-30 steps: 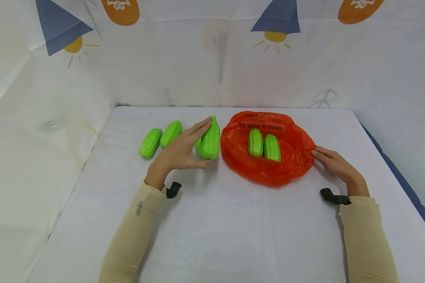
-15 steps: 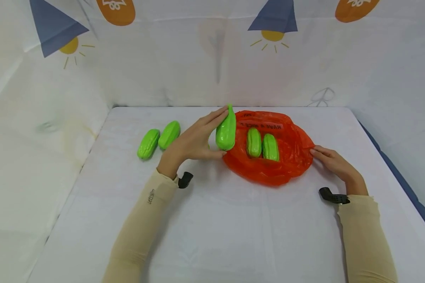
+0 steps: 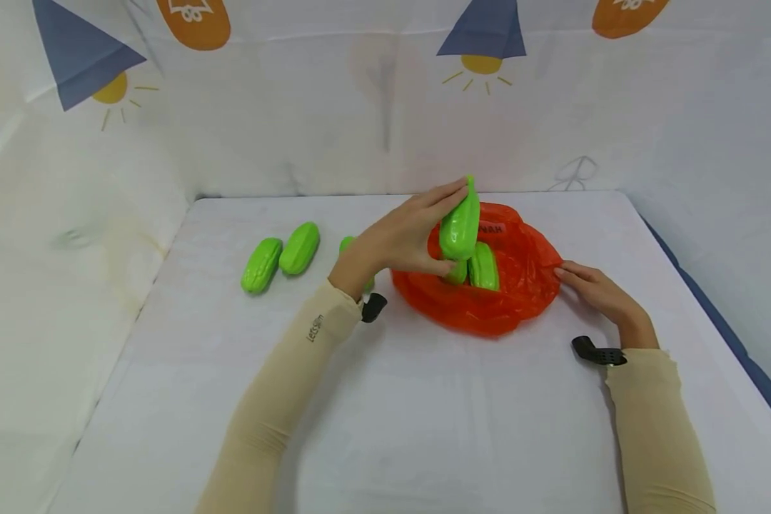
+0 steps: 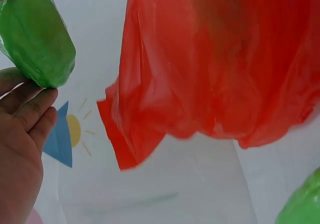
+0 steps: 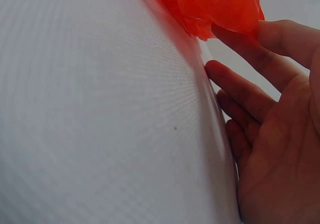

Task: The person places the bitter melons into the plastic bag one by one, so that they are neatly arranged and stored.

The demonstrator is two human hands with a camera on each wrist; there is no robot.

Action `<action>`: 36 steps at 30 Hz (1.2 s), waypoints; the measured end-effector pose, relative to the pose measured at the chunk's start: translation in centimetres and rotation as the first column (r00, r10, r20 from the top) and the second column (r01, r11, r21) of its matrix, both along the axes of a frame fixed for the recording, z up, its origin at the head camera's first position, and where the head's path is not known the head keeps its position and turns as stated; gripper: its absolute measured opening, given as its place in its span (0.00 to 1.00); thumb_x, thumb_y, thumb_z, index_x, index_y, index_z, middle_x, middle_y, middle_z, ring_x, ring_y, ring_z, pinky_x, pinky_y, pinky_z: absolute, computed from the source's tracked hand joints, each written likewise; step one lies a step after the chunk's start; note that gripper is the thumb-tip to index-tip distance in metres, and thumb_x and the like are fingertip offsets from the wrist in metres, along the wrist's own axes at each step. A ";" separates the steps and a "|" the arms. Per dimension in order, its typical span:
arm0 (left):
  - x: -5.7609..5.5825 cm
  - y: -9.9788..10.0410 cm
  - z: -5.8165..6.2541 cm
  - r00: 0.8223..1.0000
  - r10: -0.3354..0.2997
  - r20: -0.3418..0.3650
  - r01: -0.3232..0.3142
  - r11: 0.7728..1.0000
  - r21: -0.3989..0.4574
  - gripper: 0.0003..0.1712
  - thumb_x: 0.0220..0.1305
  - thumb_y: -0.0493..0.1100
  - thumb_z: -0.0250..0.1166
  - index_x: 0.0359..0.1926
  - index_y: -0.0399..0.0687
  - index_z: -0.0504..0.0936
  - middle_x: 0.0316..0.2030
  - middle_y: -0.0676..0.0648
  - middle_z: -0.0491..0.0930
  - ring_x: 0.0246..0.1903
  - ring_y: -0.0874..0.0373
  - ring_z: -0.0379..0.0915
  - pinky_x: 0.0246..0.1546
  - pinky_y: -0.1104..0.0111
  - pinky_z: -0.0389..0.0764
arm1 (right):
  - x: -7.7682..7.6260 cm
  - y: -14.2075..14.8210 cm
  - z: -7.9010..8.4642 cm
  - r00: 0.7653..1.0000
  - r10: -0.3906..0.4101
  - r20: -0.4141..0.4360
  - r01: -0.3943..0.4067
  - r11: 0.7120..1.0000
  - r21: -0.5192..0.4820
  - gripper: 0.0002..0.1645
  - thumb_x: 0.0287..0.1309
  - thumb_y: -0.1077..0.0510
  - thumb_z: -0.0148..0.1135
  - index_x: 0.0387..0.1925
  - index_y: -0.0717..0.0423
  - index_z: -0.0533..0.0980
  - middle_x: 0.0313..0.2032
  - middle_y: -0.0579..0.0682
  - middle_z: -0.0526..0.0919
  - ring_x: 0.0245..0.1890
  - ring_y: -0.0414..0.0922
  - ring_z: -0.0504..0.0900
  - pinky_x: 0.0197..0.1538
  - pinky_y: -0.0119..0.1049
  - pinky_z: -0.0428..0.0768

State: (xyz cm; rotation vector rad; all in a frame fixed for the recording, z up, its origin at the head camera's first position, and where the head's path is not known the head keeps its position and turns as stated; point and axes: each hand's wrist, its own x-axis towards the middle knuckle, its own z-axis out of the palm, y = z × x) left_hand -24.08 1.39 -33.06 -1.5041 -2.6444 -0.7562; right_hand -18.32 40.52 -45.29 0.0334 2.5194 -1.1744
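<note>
My left hand (image 3: 395, 235) holds a bright green oblong thing (image 3: 460, 227) wrapped in clear film, thumb below and fingers above, over the open red plastic bag (image 3: 520, 293). In the left wrist view, the wrapped green thing (image 4: 40, 43) sits against the fingertips, beside the hanging red bag (image 4: 215, 68). Two more green oblong things, one of them (image 3: 485, 268) to the right, lie inside the bag, partly hidden by the held one. At the bag's right edge, my right hand (image 3: 600, 296) pinches the rim between thumb and forefinger; the right wrist view shows the pinched red film (image 5: 220, 6).
Two green oblong things, one of them (image 3: 261, 265) farther left, lie on the white table (image 3: 424, 414). Another green one (image 3: 347, 243) is mostly behind the left wrist. A white sheet with printed lamps (image 3: 482, 32) hangs behind the table.
My left hand has lifted the green wrapped thing and carried it right, from beside the bag to above its opening. The right hand keeps its grip on the rim.
</note>
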 end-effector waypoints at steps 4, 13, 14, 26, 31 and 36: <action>-0.3 1.1 -0.2 0.999 0.004 0.036 -0.003 0.999 -0.038 0.58 0.53 0.56 0.70 0.77 0.46 0.48 0.78 0.53 0.44 0.75 0.56 0.47 0.73 0.66 0.59 | -0.1 0.1 -0.1 1.000 -0.002 0.000 0.002 1.000 0.000 0.42 0.73 0.37 0.42 0.75 0.61 0.53 0.74 0.67 0.50 0.74 0.67 0.45 0.69 0.71 0.49; -1.6 3.7 -1.8 0.996 0.055 0.069 -0.036 0.967 -0.253 0.58 0.54 0.60 0.66 0.78 0.49 0.46 0.78 0.54 0.43 0.74 0.56 0.48 0.71 0.66 0.61 | -0.3 0.4 -0.5 1.000 0.008 -0.007 -0.008 1.000 -0.007 0.40 0.74 0.39 0.41 0.75 0.61 0.53 0.74 0.68 0.50 0.74 0.67 0.45 0.70 0.70 0.49; -1.7 3.9 -2.0 0.995 0.060 0.078 -0.036 0.960 -0.279 0.58 0.55 0.60 0.66 0.78 0.48 0.46 0.78 0.53 0.43 0.74 0.55 0.49 0.72 0.64 0.61 | -0.3 0.4 -0.5 1.000 0.006 -0.008 -0.006 1.000 -0.007 0.40 0.74 0.39 0.42 0.75 0.60 0.53 0.74 0.67 0.51 0.74 0.67 0.46 0.70 0.70 0.49; -1.8 4.8 -4.1 0.974 0.147 0.174 -0.046 0.876 -0.480 0.58 0.57 0.66 0.64 0.78 0.50 0.45 0.78 0.50 0.45 0.75 0.51 0.46 0.74 0.58 0.58 | -0.1 0.3 -0.2 1.000 0.003 -0.030 -0.004 1.000 -0.022 0.40 0.73 0.38 0.43 0.73 0.60 0.57 0.73 0.66 0.55 0.73 0.64 0.49 0.70 0.69 0.51; -1.7 5.3 -4.4 0.970 0.150 0.193 -0.038 0.872 -0.488 0.57 0.60 0.63 0.61 0.79 0.50 0.40 0.79 0.50 0.39 0.76 0.52 0.42 0.76 0.57 0.52 | -0.2 0.3 -0.2 1.000 -0.004 -0.026 0.004 1.000 -0.008 0.40 0.73 0.38 0.43 0.73 0.60 0.58 0.73 0.65 0.54 0.74 0.64 0.49 0.70 0.69 0.50; -1.3 6.2 -4.7 0.973 0.157 0.167 -0.054 0.865 -0.499 0.58 0.61 0.63 0.64 0.78 0.48 0.39 0.79 0.49 0.36 0.77 0.54 0.38 0.76 0.56 0.50 | -0.4 0.4 -0.4 1.000 -0.003 -0.013 0.003 1.000 -0.014 0.39 0.74 0.40 0.42 0.74 0.60 0.56 0.74 0.66 0.53 0.74 0.65 0.47 0.70 0.70 0.49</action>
